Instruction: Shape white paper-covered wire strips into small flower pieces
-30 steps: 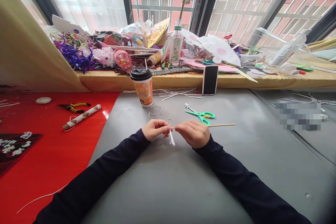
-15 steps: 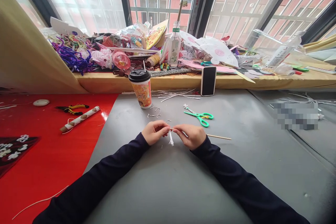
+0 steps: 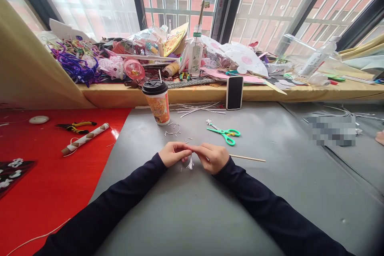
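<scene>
Our left grip [image 3: 175,154] pinches a white strip [image 3: 191,163], its frayed end hanging between both grips; our right grip [image 3: 212,158], fingertips touching the left's, holds a stick [image 3: 249,158] jutting past the wrist. Beyond, scissors [image 3: 222,131] and a cup [image 3: 158,107] rest on the desk [image 3: 180,216].

Narrow white strip [image 3: 191,163], hanging at the meeting point of left hand [image 3: 175,154] and right hand [image 3: 213,159], lower end frayed into fine strands, upper end hidden, slender pale wooden stick [image 3: 248,158], straight, jutting out beyond the right hand.
</scene>
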Available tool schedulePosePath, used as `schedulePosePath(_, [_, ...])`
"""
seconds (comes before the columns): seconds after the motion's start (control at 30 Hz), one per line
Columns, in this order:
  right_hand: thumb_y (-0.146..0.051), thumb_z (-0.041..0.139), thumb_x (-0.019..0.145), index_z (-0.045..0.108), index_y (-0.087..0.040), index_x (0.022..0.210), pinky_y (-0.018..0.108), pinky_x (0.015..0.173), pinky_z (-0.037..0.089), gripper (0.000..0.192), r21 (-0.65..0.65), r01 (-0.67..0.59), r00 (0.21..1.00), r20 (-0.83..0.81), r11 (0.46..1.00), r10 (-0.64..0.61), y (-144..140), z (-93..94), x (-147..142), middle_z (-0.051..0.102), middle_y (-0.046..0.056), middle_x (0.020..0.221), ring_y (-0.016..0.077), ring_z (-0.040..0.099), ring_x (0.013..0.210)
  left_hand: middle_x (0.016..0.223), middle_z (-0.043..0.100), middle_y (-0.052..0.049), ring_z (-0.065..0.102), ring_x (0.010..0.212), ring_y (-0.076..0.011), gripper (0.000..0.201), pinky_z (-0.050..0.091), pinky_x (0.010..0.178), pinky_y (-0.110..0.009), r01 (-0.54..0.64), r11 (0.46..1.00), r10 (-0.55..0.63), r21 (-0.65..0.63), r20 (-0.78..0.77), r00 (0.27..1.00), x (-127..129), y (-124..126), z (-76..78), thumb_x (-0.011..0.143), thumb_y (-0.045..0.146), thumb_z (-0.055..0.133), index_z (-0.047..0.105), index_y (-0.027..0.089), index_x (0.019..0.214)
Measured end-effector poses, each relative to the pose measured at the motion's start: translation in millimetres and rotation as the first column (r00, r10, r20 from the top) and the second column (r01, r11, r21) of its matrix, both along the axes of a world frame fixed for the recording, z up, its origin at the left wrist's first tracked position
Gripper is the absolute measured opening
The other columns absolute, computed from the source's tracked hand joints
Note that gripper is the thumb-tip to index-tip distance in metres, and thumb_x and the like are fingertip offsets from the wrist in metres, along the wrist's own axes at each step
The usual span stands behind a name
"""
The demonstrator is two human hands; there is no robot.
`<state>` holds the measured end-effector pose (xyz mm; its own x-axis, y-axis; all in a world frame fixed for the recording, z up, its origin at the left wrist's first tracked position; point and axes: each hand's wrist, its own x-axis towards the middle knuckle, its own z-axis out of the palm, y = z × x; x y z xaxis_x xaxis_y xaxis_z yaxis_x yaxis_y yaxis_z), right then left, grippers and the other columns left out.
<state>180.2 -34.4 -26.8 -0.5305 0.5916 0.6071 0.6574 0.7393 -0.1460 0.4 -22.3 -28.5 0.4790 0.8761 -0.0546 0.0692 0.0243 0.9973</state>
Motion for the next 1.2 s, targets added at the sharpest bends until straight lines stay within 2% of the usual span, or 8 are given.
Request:
schedulePosePath(0.23, [-0.022,0.044,0.081,0.059,-0.022,0.095,0.019,0.055,0.035,0.021,-0.013,-0.017,1.0,-0.026,1.0,0.017,3.0,-6.1,-1.1,0.061,0.0,0.067,0.0077,0.052,0.058,0.052,0.051,0.0,0.045,0.046,-0.0062,0.033,0.038,0.047,-0.02,-0.015,1.0,0.015,0.006,-0.01,1.0,-1.1,2.3,-1.5,0.07,0.04,0.054,0.055,0.008,0.067])
schedulePosePath(0.57, [-0.022,0.047,0.08,0.06,-0.022,0.091,0.022,0.056,0.033,0.018,0.073,-0.014,1.0,0.013,0.997,0.013,4.4,-9.8,-1.9,0.061,0.0,0.066,0.0096,0.052,0.06,0.053,0.05,0.0,0.047,0.048,-0.0072,0.03,0.039,0.048,-0.02,-0.019,0.997,0.025,0.07,-0.084,0.996,-2.1,0.0,-4.4,0.071,0.038,0.053,0.055,0.007,0.072])
schedulePosePath(0.87, [-0.018,0.045,0.079,0.061,-0.021,0.09,0.023,0.056,0.031,0.019,0.143,-0.028,0.998,0.065,0.989,0.018,5.0,-11.3,-2.2,0.061,0.0,0.066,0.0103,0.049,0.06,0.058,0.052,-0.001,0.05,0.051,-0.0075,0.027,0.041,0.049,-0.02,-0.058,0.984,0.084,0.168,-0.148,0.985,-1.1,-0.8,-8.0,0.071,0.036,0.053,0.055,0.009,0.074])
schedulePosePath(1.03, [-0.018,0.046,0.079,0.061,-0.022,0.09,0.024,0.056,0.031,0.019,0.165,-0.04,0.996,0.082,0.986,0.027,4.6,-11.6,-1.7,0.061,-0.001,0.066,0.0106,0.048,0.06,0.058,0.053,-0.002,0.05,0.051,-0.0077,0.028,0.04,0.048,-0.019,-0.065,0.986,0.088,0.156,-0.144,0.986,-1.4,-0.7,-8.6,0.07,0.036,0.055,0.056,0.009,0.074])
schedulePosePath(1.2, [-0.019,0.046,0.079,0.06,-0.023,0.092,0.023,0.058,0.032,0.02,0.107,-0.018,0.999,0.04,0.994,0.014,6.3,-14.0,-0.7,0.062,-0.001,0.071,0.0103,0.049,0.063,0.058,0.052,-0.001,0.048,0.05,-0.0075,0.03,0.04,0.048,-0.02,-0.065,0.99,0.078,0.123,-0.105,0.991,-1.0,-1.1,-5.3,0.069,0.037,0.055,0.057,0.008,0.076])
